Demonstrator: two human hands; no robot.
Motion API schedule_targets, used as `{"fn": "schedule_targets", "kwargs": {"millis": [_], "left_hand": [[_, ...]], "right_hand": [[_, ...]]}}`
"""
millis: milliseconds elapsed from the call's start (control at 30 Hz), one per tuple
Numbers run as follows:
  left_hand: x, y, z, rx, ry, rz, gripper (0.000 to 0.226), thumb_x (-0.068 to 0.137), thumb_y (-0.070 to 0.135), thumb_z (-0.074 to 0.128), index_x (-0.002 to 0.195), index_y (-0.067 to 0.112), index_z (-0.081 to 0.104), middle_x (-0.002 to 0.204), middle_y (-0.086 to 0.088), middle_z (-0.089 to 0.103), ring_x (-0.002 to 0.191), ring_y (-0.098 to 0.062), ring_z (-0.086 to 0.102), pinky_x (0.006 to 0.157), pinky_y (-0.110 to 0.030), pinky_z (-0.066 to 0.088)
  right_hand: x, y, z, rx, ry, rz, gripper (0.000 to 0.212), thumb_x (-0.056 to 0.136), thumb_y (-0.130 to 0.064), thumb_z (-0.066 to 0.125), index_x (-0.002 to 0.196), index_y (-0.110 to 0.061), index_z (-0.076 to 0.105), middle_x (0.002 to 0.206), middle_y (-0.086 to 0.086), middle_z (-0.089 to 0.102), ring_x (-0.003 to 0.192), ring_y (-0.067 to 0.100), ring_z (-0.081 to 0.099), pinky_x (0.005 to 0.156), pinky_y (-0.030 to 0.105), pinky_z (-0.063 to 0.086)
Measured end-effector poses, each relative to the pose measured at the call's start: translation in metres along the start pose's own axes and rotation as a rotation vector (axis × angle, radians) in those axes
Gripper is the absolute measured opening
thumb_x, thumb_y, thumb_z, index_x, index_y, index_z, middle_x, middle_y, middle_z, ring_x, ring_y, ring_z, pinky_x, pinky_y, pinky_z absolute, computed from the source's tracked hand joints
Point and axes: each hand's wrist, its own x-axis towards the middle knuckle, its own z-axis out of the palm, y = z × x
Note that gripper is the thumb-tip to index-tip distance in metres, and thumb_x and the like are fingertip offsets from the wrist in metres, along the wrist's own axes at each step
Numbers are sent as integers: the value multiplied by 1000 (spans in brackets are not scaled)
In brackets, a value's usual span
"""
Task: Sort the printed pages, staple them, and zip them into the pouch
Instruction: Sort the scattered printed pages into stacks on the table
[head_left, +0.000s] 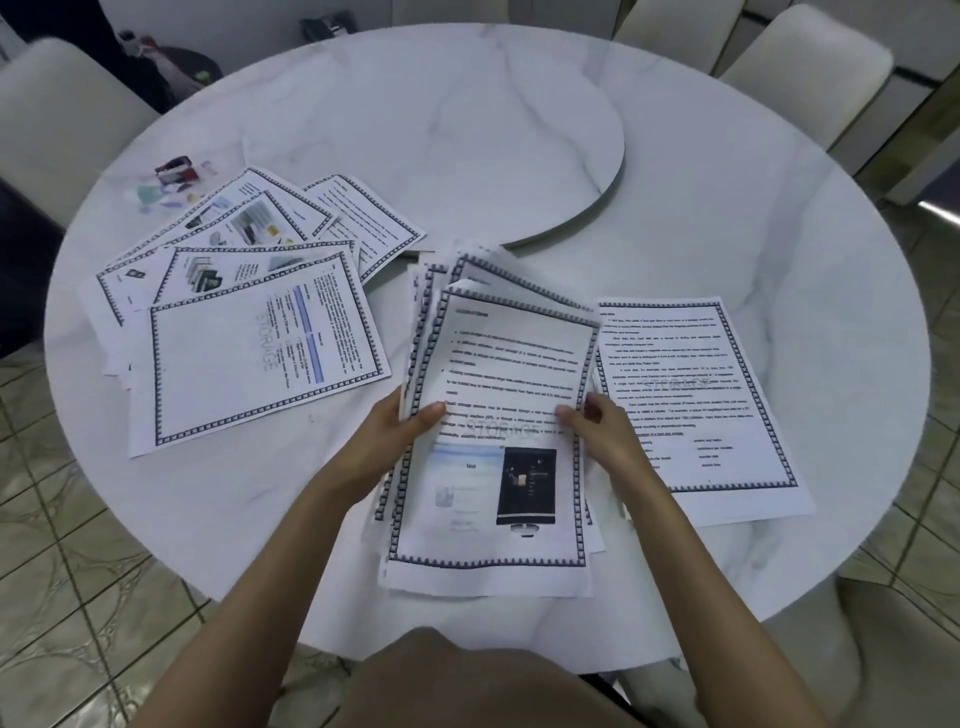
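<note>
A round white marble table (727, 234) fills most of the view, with the person at its 6 o'clock edge. Tiled floor (78, 571) shows below the rim at 7 and at 4 o'clock. Pale padded chairs stand around it: one (62, 114) at 10 o'clock, one (800, 62) at 1 o'clock, and another (893, 649) at 5 o'clock, close to the person. A round marble turntable (441, 140) lies on the table from the centre toward 12 o'clock.

A loose spread (249, 322) of bordered printed pages lies fanned and overlapping at 9 o'clock, some showing pictures and the nearest one mostly blank. A stack (493, 467) of the same pages is at 6 o'clock, its sheets uneven at the edges, its far end toward the turntable. One page (727, 405) lies flat at 4 o'clock, just beside the stack; its left edge is hidden under it.

The left hand (400, 431) grips the stack's left edge, thumb on the top sheet and fingers tucked out of sight beneath. The right hand (602, 431) grips the right edge, thumb on top and fingers curled round the side. Both forearms cross the near rim and cover part of the table there.

At 10 o'clock, past the spread, a small red and dark object (176, 169) sits by something pale with coloured patches, too blurred to name.
</note>
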Motion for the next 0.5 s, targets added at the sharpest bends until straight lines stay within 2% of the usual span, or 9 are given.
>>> {"fn": "schedule_targets", "kwargs": {"millis": [67,133,200,233,300,333,367,433,500], "left_hand": [[-1,10,-1,-24,-9,51,28,89,22,54,117,21,56,110,13,66,102,-1,63,86,-15,49],[-1,19,-4,-37,14,100,23,87,20,55,109,26,58,102,18,68,99,2,63,83,-13,50],[-1,27,-7,-30,73,157,20,87,19,56,104,28,59,94,22,69,94,5,64,80,-11,50],[-2,30,-8,-26,116,192,19,87,18,56,104,27,59,92,23,69,92,7,63,77,-9,50],[-2,36,-10,-1,222,274,22,89,17,56,111,21,57,98,22,65,90,12,62,76,-6,48],[-2,39,-11,8,273,308,27,90,17,55,117,17,55,102,19,63,90,12,61,78,-7,49],[-2,41,-11,5,316,334,31,90,17,55,121,14,53,105,16,61,92,12,60,82,-8,49],[-2,45,-11,-20,375,384,34,91,17,54,125,13,51,109,14,61,97,11,59,87,-11,48],[-2,47,-11,-54,415,414,34,92,17,53,125,14,50,112,12,61,104,6,58,90,-14,48]], "right_hand": [[-3,-3,-3,116,-23,-7,49,88,-31,61,130,-11,45,122,-5,55,111,12,52,94,27,40],[-5,-8,-4,219,-80,-61,36,89,-31,58,120,-14,52,112,-12,60,109,6,57,90,21,44],[-4,-16,-6,287,-73,-127,27,91,-27,56,115,-15,57,108,-6,65,99,0,62,83,14,49],[-4,-22,-6,318,-45,-168,21,91,-25,56,110,-16,59,106,-2,67,95,2,64,85,19,51],[-4,-33,-6,348,36,-250,6,91,-22,57,95,-19,61,98,9,67,92,15,63,94,39,50],[-5,-39,-5,353,71,-284,4,91,-21,57,89,-20,60,95,14,65,91,17,60,94,42,49],[-7,-46,-4,359,92,-321,5,91,-20,56,87,-19,59,92,15,63,90,18,58,91,39,49],[-13,-58,0,380,134,-410,15,91,-21,56,88,-6,55,86,21,56,86,17,51,81,30,46],[-17,-66,4,403,163,-483,22,92,-19,55,88,2,51,82,24,54,82,14,49,78,24,43]]}}
